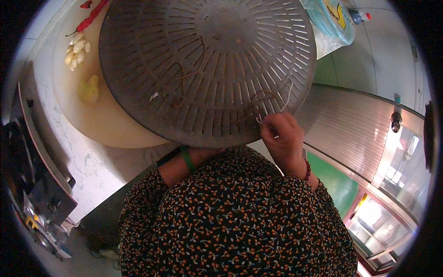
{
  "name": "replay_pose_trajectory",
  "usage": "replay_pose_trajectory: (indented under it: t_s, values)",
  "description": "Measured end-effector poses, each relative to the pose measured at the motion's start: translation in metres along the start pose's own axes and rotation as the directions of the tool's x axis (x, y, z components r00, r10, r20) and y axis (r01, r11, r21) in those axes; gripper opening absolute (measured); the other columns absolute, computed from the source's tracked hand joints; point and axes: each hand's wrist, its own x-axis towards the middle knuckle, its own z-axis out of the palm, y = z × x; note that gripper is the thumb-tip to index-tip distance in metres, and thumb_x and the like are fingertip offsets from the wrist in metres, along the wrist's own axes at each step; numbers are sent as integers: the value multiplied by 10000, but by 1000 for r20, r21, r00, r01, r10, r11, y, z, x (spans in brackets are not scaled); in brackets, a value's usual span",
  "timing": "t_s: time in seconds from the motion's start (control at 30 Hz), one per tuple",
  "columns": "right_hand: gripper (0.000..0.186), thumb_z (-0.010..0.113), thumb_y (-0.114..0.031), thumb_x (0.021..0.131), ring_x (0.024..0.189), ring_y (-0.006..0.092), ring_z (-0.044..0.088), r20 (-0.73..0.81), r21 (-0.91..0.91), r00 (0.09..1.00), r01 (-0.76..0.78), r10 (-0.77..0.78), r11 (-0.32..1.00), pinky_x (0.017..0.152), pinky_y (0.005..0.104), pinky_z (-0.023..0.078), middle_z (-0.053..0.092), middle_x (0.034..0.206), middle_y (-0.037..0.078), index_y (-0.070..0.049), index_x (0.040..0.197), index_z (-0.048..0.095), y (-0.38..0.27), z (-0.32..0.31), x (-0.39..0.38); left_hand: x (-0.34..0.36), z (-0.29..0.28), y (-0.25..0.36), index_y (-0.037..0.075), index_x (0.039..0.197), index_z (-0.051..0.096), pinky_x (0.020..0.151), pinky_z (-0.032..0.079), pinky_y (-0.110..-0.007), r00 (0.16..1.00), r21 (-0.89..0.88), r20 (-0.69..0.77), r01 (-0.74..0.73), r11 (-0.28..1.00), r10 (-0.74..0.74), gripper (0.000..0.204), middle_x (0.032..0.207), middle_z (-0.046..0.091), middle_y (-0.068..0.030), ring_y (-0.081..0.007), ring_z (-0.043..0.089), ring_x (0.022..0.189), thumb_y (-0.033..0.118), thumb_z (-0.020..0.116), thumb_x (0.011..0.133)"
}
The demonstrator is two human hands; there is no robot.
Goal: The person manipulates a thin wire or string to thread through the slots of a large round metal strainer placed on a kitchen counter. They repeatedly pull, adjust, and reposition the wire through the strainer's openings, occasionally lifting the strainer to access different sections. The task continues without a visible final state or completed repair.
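Note:
A large round dark slotted tray [214, 60] fills the upper middle, with thin brown string looped over it. My right hand [282, 135] is at its lower right rim, fingers pinched on a thin cord [290, 90]. My left hand [206, 153] reaches under the front rim, green band at the wrist, its fingers hidden by the tray. Partly beneath the tray lies a round pale board [124, 131] bearing a red chilli [87, 21], peeled garlic cloves [76, 51] and a piece of ginger [89, 89].
A pale counter [101, 171] runs under the board, with a black appliance [32, 175] at left. At upper right are a light-blue basket [327, 23] and a small bottle [357, 16]. A metal-framed door [392, 152] with a handle stands at right.

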Motion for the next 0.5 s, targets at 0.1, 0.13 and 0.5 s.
replay_pose_trajectory:
  t_s: [0.1,0.13,0.5]
  values:
    - [110,654,-61,706,625,272,578,39,-26,999,5,-4,1000,537,337,470,567,728,98,-79,788,583,-2,-2,3,6,4,0,78,1281,436,1024,287,-390,1000,-103,6,30,994,-29,420,1294,452,-121,-246,416,1191,195,476,880]
    - [109,652,-55,703,626,266,580,52,-14,999,-13,13,1000,541,332,471,568,730,98,-78,785,584,-2,-3,3,8,4,-1,78,1281,436,1024,287,-389,999,-128,9,41,991,-40,421,1294,453,-121,-244,416,1191,194,477,879]
    - [100,634,-43,693,668,255,594,81,91,994,-85,78,992,576,331,482,588,733,89,-80,774,588,-3,-2,9,18,8,0,73,1279,439,1025,288,-368,993,-331,48,121,936,-112,425,1294,456,-116,-231,419,1189,185,495,873]
